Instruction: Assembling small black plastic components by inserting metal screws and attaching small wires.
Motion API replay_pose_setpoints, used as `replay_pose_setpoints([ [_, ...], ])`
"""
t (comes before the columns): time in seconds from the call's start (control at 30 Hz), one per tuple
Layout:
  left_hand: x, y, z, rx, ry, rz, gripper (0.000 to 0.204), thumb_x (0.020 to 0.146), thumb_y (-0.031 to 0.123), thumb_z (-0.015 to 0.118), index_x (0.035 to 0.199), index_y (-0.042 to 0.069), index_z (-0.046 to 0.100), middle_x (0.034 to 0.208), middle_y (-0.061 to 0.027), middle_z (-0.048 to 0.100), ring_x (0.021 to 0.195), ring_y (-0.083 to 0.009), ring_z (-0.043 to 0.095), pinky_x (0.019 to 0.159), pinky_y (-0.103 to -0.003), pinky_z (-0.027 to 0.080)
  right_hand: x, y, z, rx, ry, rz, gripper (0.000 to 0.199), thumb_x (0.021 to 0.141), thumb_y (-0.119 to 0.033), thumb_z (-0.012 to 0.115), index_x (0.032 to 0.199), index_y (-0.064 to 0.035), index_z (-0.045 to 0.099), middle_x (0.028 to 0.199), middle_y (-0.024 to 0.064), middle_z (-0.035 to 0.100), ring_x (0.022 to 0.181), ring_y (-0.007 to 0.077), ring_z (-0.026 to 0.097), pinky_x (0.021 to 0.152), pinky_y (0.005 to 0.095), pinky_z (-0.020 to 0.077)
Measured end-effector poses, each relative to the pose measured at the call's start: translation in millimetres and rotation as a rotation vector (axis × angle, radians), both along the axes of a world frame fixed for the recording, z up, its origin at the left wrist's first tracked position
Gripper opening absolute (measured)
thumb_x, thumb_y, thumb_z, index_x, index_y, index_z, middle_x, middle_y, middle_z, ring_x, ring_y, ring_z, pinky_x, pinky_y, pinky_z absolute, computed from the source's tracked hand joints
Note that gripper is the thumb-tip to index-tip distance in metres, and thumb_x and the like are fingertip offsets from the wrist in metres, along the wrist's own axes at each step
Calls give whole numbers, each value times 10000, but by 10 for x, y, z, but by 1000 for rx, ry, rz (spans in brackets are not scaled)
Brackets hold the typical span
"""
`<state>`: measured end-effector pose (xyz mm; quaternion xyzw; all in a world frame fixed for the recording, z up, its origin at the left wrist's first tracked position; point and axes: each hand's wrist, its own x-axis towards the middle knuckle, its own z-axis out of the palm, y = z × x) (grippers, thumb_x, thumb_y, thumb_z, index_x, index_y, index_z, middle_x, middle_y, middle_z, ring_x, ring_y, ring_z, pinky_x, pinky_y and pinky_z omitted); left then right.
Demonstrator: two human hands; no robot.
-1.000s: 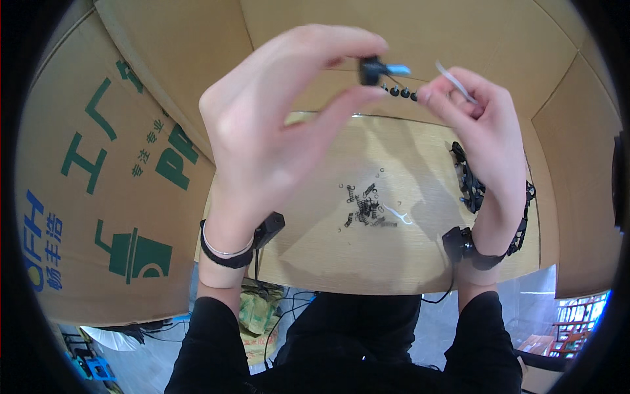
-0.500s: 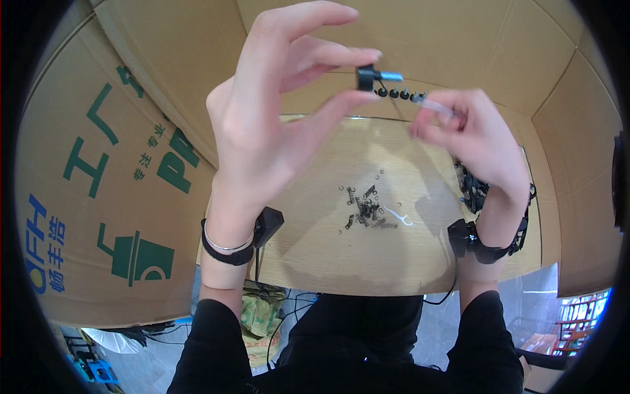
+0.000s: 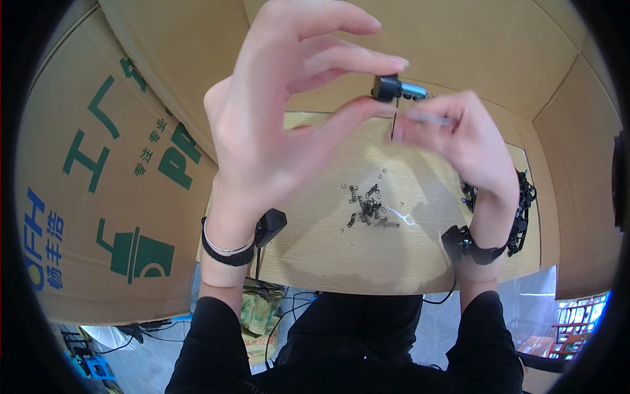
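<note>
Between thumb and fingertips, my left hand [image 3: 262, 125] pinches a black round-headed part [image 3: 386, 88] with a shiny bluish metal shaft that points right. A thin dark strand hangs below its head, by my right fingers. Blurred by motion, my right hand [image 3: 462, 128] is closed around a thin whitish stick [image 3: 430, 117], just right of and below the black-headed part. Farther down on the table lies a loose pile of small dark springs and rings [image 3: 369, 207]. Beside the pile is a white dental floss pick [image 3: 401, 215].
Cardboard walls [image 3: 125, 171] with green and blue print surround the wooden table [image 3: 315, 262]. Several black-headed parts stand near its far edge, now mostly behind my hands. A heap of black parts [image 3: 520, 213] lies at the right, partly behind my forearm. Cabled black devices [image 3: 270, 227] are strapped to both wrists.
My left hand has moved slightly right with the black-headed part. The right hand has come left and lower, so its fingertips are now close under that part.
</note>
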<state>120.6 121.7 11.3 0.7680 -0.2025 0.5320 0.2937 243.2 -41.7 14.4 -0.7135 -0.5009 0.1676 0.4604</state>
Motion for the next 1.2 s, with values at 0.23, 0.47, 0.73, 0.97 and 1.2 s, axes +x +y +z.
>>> replay_pose_setpoints([
  [0.23, 6, -75, 7, 79, 126, 111, 549, 709, -97, 754, 1162, -31, 452, 981, -163, 692, 976, -236, 683, 826, -295, 583, 67, -153, 28, 595, 909, 320, 341, 868, -54, 573, 1196, 34, 533, 669, 2, 600, 465, 54, 409, 539, 177, 334],
  [0.47, 12, -36, 11, 133, 90, 162, 529, 719, -86, 754, 1148, -22, 450, 996, -160, 691, 986, -229, 682, 814, -275, 584, 63, -87, -1, 243, 58, -78, 214, 866, -178, 675, 871, 31, 718, 806, 34, 688, 760, 75, 595, 724, 228, 467],
  [0.73, 86, -208, -38, -43, 117, 37, 535, 715, -100, 753, 1146, -23, 445, 1020, -148, 664, 990, -260, 679, 833, -295, 589, 38, -92, 68, 428, 473, 92, 276, 933, -194, 569, 999, 66, 632, 557, -95, 296, 465, 12, 236, 467, 223, 174],
  [0.97, 42, -105, 11, -13, 129, 183, 565, 704, -100, 764, 1151, -18, 428, 1032, -143, 651, 988, -259, 679, 845, -290, 585, -102, -146, 119, 74, -51, -192, 272, 947, -213, 559, 906, -5, 729, 568, -88, 438, 526, -7, 270, 498, 218, 181],
  [1.2, 25, -335, 49, -106, 148, 270, 556, 712, -96, 760, 1148, -20, 425, 1047, -175, 655, 986, -259, 679, 854, -292, 584, -42, -118, 81, 517, 117, -59, 244, 924, -139, 597, 1057, 40, 697, 736, -23, 623, 536, -10, 348, 490, 181, 228],
])
